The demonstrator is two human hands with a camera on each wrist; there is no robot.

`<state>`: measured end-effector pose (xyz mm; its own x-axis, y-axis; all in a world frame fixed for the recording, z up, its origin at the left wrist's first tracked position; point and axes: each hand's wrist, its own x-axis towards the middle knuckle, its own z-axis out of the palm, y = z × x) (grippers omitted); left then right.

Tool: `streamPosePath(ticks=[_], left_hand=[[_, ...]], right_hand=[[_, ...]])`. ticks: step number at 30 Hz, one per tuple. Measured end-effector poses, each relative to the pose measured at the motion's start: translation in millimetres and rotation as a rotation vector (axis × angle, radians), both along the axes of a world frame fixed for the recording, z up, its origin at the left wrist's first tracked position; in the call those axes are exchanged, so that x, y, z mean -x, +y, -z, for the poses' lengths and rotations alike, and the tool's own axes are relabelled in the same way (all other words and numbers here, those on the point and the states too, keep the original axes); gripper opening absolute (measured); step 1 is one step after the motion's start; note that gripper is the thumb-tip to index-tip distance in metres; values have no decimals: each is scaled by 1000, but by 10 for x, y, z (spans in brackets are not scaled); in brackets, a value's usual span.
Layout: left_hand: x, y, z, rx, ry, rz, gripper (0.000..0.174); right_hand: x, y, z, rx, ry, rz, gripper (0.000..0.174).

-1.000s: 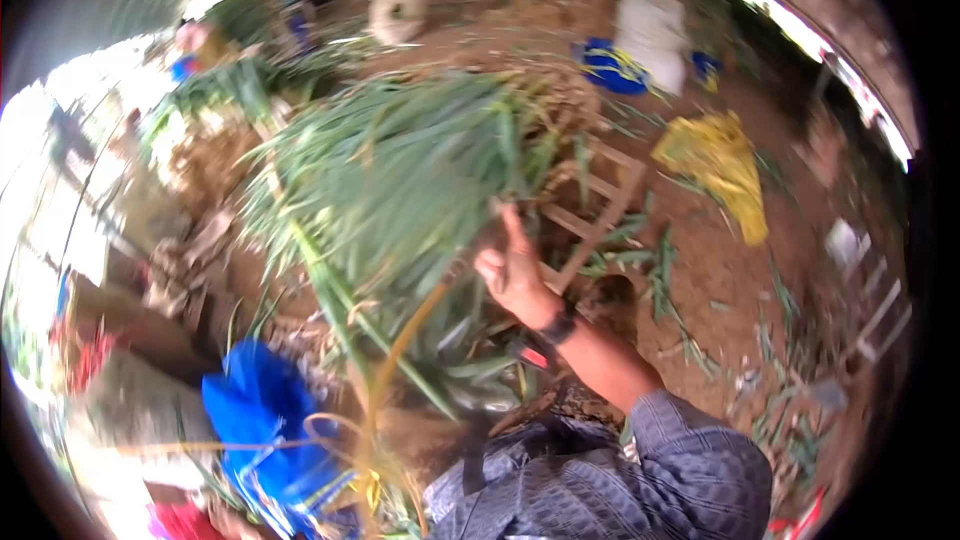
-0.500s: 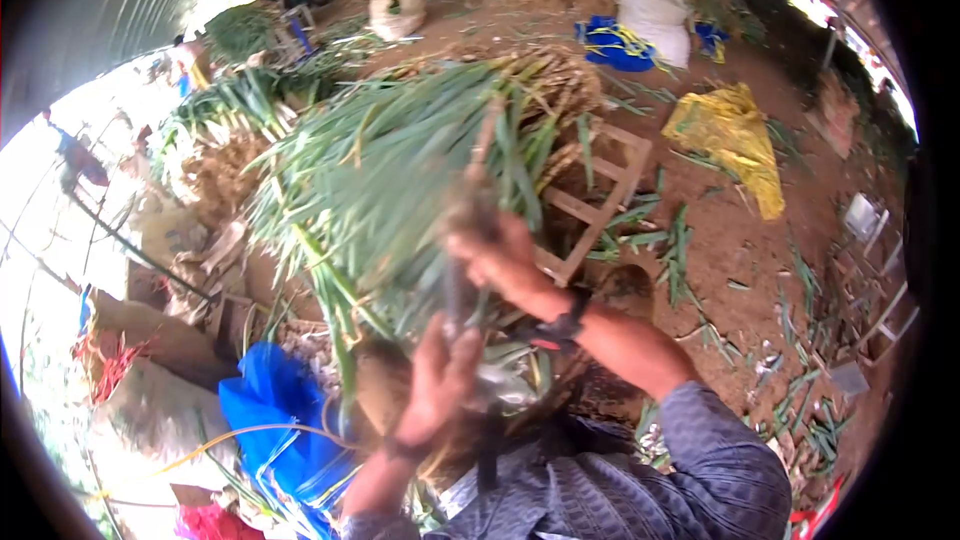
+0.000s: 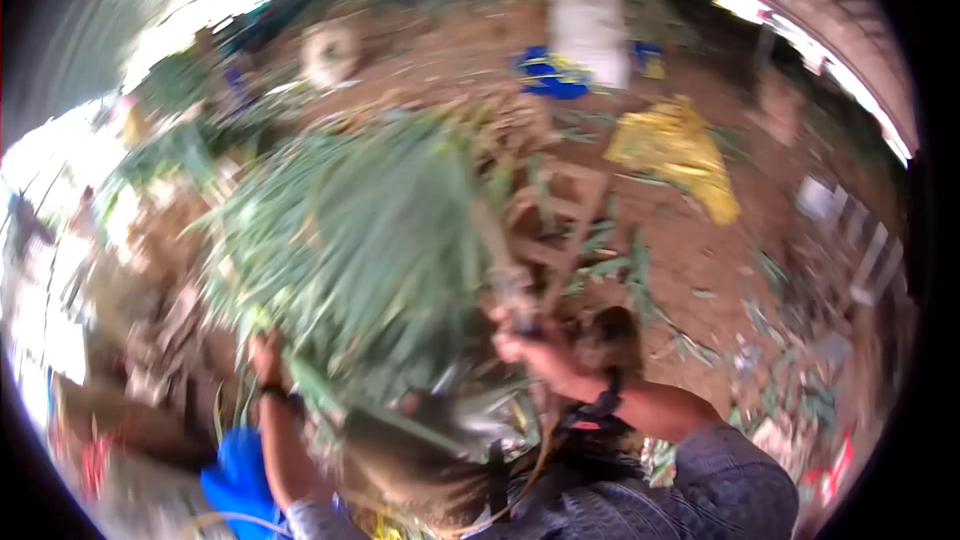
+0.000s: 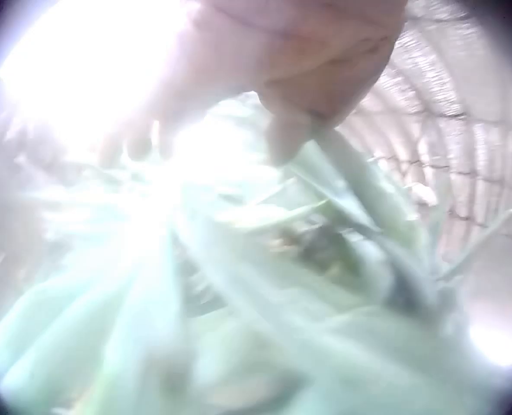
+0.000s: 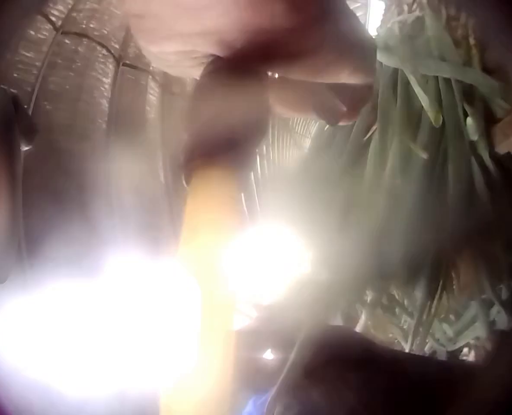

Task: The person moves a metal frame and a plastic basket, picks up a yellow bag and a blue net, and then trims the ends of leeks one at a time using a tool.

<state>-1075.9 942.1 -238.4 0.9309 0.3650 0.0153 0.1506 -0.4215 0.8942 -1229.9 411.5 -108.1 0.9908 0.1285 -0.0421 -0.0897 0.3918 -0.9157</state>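
Note:
A broad heap of long green onion leaves (image 3: 350, 210) lies before me, with dry brown roots at its far right. My left hand (image 3: 267, 358) reaches to the heap's near left edge. In the left wrist view its thumb (image 4: 287, 137) and blurred fingers point down at the leaves, spread apart. My right hand (image 3: 535, 345) is curled at the heap's right side. In the right wrist view a yellow strap (image 5: 206, 225) runs down from its grip. A blurred brownish shape (image 3: 500, 250) rises above that hand; I cannot tell what it is.
A wooden frame (image 3: 575, 225) lies beside the heap on the bare soil. A yellow sheet (image 3: 680, 150), a white sack (image 3: 590, 35) and a blue bundle (image 3: 553, 75) lie farther off. Blue plastic (image 3: 235, 480) is near my left forearm. Loose leaves litter the right.
My left hand, out of sight at first, appeared near the right hand and has moved left to the leaves. The right hand has shifted right and down. The head view has swung.

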Motion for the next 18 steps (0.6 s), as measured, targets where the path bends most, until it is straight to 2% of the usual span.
streamPosePath(ticks=[1, 2, 3, 4, 5, 10, 12, 13, 14, 15, 16, 17, 18], left_hand=[[-179, 344, 393, 166, -110, 177, 35], [-235, 319, 431, 369, -147, 89, 30], [-325, 302, 645, 501, -252, -175, 29], [-507, 475, 678, 410, -137, -53, 32], [-582, 556, 782, 386, -107, -43, 32], [-720, 248, 751, 512, -156, -144, 36], [-667, 247, 738, 590, -201, -165, 37], [-573, 199, 601, 607, -221, -169, 38], [-380, 289, 413, 511, -187, -142, 33], [-94, 196, -5, 415, -155, -116, 30], [-72, 449, -97, 422, -245, -136, 31], [-63, 625, -179, 434, -335, -148, 33], [145, 592, -506, 377, -379, -194, 32]], right_hand=[[31, 11, -38, 168, 38, 1, 36], [76, 28, -67, 284, -2, 18, 35], [107, 64, -46, 293, -140, 111, 30], [226, 40, -88, 335, -65, 105, 31], [247, -4, 125, 235, -102, 37, 35], [431, -103, 268, -91, 20, 87, 41], [371, -372, 433, -33, 17, 106, 40], [367, -423, 270, -15, 18, 90, 39], [508, -460, 90, -60, 29, 176, 35], [475, -539, 111, 8, -41, 277, 33], [415, -669, 107, 57, 35, 427, 29], [349, -788, 71, -121, 22, 517, 27], [297, -896, -2, -171, 11, 633, 19]])
